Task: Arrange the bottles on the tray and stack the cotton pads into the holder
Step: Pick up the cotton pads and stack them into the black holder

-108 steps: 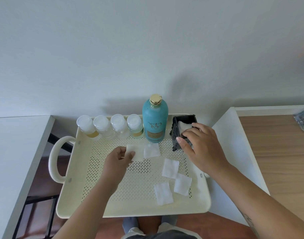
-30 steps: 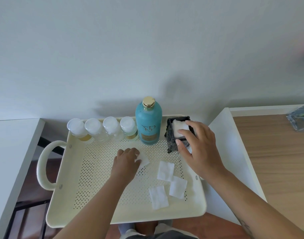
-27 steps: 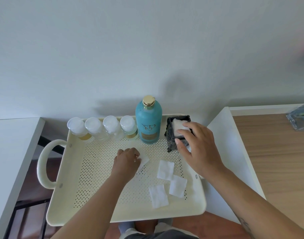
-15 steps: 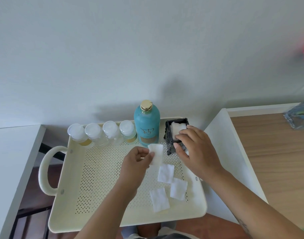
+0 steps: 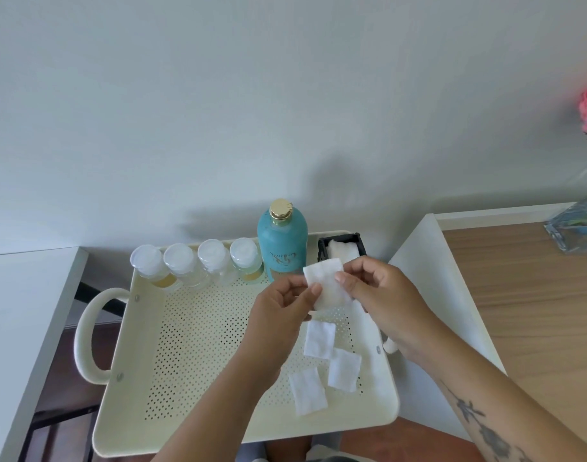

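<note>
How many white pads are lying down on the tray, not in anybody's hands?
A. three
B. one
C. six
A: the upper pad, the right pad and the lower pad lie on the tray, while the left hand and the right hand pinch a fourth pad above it.

Bare left hand (image 5: 279,306), bare right hand (image 5: 382,295), dark flower-and-stem tattoo (image 5: 490,438) along the right forearm (image 5: 452,371)

Single head-worn wide-angle view, facing forward and down.
From the near side it looks close over the left hand (image 5: 279,315) and right hand (image 5: 382,295), both pinching one cotton pad (image 5: 325,288) above the tray (image 5: 199,345); the far wall (image 5: 285,95) fills the upper half.
</note>
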The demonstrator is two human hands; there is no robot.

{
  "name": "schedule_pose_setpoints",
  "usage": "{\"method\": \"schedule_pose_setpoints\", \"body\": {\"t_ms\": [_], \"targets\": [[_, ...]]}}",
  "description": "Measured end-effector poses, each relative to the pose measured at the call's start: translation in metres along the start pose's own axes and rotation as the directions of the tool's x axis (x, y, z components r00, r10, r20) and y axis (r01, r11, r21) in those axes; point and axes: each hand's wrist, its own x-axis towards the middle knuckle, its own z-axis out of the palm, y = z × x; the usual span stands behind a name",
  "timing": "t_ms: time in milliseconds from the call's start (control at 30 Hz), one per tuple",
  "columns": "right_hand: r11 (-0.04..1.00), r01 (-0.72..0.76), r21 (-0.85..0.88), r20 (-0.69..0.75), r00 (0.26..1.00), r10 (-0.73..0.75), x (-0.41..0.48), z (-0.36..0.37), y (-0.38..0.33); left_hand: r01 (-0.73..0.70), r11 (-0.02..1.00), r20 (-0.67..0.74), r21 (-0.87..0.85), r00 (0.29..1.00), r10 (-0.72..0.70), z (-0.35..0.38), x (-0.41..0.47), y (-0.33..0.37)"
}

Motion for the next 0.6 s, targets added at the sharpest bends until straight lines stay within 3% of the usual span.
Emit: {"method": "schedule_pose_setpoints", "body": {"t_ms": [100, 233, 467, 600], "targets": [[0.995, 0.019, -0.095, -0.128, 0.991, -0.031, 0.018, -0.01, -0.001, 0.022, 0.953, -0.126, 0.302, 0.992, 0.017, -0.005, -0.002, -0.022], [0.964, 0.021, -0.264, -0.231, 0.969, -0.084, 0.04, -0.014, 0.004, 0.032, 0.752, -0.067, 0.659, 0.998, 0.016, -0.019, -0.006, -0.062], [0.864, 0.073, -0.498, -0.256, 0.94, -0.227, 0.051, -0.004, 0.013, -0.013, 0.451, 0.055, 0.893, 0.995, -0.08, -0.03, -0.014, -0.101], [0.74, 0.182, -0.647, -0.258, 0.861, -0.438, 0.038, -0.003, 0.016, -0.066, 0.413, 0.094, 0.908, 0.994, -0.047, -0.028, -0.015, -0.106]]}}
